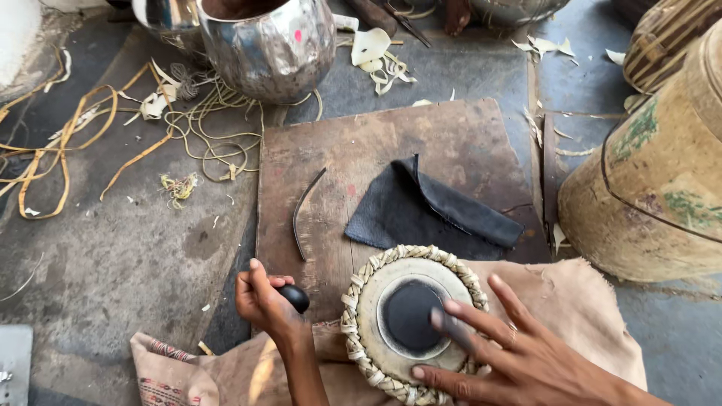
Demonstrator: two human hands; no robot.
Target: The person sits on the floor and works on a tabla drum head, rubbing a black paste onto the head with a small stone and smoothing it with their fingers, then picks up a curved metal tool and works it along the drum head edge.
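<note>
While the left hand (263, 301) keeps a closed grip on a smooth black stone (295, 298), the right hand (511, 357) lies open, fingers spread, on the tabla drumhead (410, 319) resting on burlap cloth (571, 301) beside a wooden board (391, 143).

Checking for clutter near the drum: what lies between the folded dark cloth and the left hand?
In the head view, a thin curved dark strip lies on the wooden board, between the dark cloth and the left hand.
</note>
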